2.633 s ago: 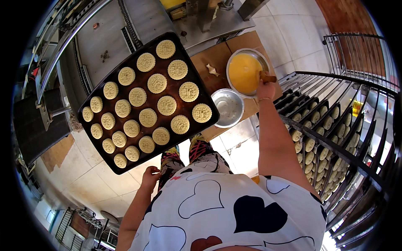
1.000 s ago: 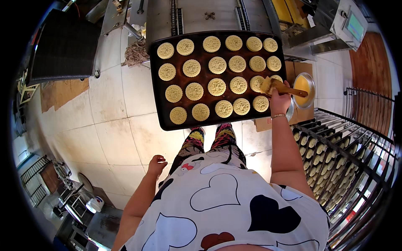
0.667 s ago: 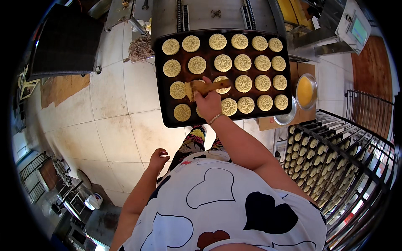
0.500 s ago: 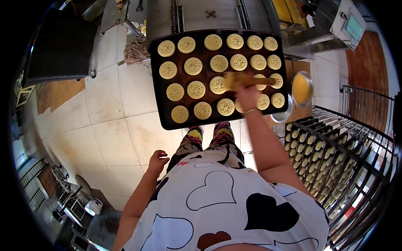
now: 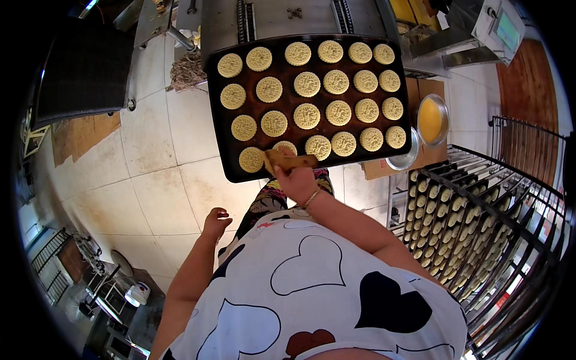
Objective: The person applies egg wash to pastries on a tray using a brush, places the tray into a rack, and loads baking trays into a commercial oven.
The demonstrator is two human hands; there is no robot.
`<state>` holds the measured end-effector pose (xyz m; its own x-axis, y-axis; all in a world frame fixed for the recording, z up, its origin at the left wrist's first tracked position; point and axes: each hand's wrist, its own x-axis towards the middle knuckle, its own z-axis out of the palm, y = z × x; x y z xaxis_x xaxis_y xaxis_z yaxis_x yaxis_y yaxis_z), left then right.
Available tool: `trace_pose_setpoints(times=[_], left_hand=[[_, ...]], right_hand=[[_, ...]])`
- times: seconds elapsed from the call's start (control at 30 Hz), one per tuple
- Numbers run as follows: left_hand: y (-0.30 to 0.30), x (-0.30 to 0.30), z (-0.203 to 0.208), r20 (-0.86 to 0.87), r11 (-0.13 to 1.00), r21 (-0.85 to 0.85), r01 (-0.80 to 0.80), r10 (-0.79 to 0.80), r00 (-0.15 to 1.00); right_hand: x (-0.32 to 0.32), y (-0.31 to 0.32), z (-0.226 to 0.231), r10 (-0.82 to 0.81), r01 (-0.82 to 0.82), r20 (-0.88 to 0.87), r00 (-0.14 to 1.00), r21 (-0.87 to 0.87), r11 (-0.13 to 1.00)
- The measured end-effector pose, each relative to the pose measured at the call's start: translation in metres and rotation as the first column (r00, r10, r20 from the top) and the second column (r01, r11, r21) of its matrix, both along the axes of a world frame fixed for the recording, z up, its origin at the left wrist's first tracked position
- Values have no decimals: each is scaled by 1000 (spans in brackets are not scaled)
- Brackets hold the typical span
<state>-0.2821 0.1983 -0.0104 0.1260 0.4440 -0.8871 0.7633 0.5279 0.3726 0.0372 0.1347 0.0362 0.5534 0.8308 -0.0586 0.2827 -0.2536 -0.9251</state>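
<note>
1. Landmark: the black baking tray [image 5: 288, 73], lying level with its far edge against a metal machine [image 5: 282, 24] fitted with two chain tracks.
2. Tray contents: round, pale-yellow pastries [image 5: 306, 116] with scalloped edges and stamped tops, set in four rows of six. One in the nearest row is partly covered by the brush and fingers.
3. Right hand [image 5: 296, 183]: at the tray's near edge, left of its middle, clamped on a wooden brush [image 5: 294, 162]. The wrist carries a bracelet [image 5: 311, 198].
4. Brush: over the tray's near row, handle pointing right, bristle end beside the near-left corner pastry. Contact with that pastry cannot be determined.
5. Left hand [image 5: 217, 222]: below the tray's near-left corner, well apart from it, empty, fingers loosely curled and the thumb apart from them.
6. Right of the tray: a metal bowl [image 5: 429, 122] of yellow liquid; a second metal bowl [image 5: 405, 153] nearer the tray's corner; brown cardboard [image 5: 375, 170] by both.
7. Near-right of the tray: a dark metal rack [image 5: 456, 240] loaded with similar pastries.
</note>
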Motion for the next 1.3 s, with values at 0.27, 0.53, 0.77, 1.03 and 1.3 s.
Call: trace_pose_setpoints(times=[0.27,0.53,0.77,1.03,1.3], left_hand=[[-4,47,20,89,996,-25,85,-83,993],[0,-6,-12,-90,996,15,93,-91,992],[-2,-3,-3,-82,999,-31,42,-45,996],[-33,-26,-5,-56,993,-63,-102,98,994],[-56,-46,-13,-11,969,-40,-244,244,970]], right_hand=[[162,-106,1,-542,541,69,837,-251,803],[102,-71,9,-130,173,179,975,-250,953],[234,-149,-22,-573,575,114,812,-328,749],[247,-118,23,-522,599,329,787,-205,774],[9,63,33,611,-574,78,788,-268,774]])
